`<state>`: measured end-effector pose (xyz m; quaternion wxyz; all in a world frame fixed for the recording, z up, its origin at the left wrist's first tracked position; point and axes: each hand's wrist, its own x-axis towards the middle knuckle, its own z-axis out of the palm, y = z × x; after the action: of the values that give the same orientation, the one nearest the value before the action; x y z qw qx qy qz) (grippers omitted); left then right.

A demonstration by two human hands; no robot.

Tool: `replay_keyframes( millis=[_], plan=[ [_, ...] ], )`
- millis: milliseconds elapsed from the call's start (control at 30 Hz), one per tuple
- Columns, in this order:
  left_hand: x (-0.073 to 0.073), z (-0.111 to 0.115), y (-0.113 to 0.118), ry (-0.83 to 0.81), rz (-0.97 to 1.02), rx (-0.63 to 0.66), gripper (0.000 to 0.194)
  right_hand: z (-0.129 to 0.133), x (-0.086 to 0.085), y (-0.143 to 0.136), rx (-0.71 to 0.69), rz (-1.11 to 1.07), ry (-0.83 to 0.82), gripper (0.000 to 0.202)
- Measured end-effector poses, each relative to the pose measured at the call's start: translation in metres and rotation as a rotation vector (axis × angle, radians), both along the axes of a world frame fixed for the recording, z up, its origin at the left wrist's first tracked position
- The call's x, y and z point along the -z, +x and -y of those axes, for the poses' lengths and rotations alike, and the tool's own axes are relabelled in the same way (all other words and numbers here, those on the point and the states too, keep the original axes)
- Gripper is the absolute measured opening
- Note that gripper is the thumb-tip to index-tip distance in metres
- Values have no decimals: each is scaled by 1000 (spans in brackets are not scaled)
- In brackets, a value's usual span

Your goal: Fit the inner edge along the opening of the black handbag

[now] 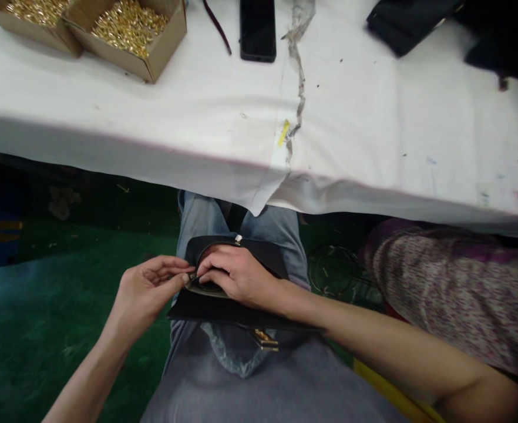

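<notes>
A black handbag [250, 314] lies open across my lap, its flap spread toward my body. On the flap sits a gold clasp [265, 339], and a handle wrapped in clear plastic [236, 361] hangs below it. My left hand [153, 288] pinches the bag's left edge between thumb and fingers. Reaching into the mouth of the bag, my right hand [236, 273] has its thumb and forefinger closed at the same left corner, close to the left fingertips. Its other fingers are partly hidden inside. Anything small between the fingertips is too hard to make out.
Ahead is a white-covered table [188, 129] with torn tape [300, 88]. On it are cardboard boxes [166, 50] of small gold parts, a black phone [258, 29] and dark pieces [411, 23]. A person's patterned clothing [453, 294] is close at right.
</notes>
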<state>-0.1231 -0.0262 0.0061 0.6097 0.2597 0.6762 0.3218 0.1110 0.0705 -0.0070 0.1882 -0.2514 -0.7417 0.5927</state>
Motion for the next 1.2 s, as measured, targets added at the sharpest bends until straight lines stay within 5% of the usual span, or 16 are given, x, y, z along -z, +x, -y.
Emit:
replay_keyframes(
  millis=[200,467,967,1200],
  plan=[
    [-4,-2,0,26,35,20,39,2,-1,-3,16,69,-99,10],
    [-2,-3,-3,48,75,10,37,16,5,-5,82,-1,102,14],
    [-2,-5,-6,159,-7,134,29,13,3,-11,127,56,182,17],
    [-16,-7,-6,153,-109,226,27,6,-2,-17,75,110,133,12]
  ],
)
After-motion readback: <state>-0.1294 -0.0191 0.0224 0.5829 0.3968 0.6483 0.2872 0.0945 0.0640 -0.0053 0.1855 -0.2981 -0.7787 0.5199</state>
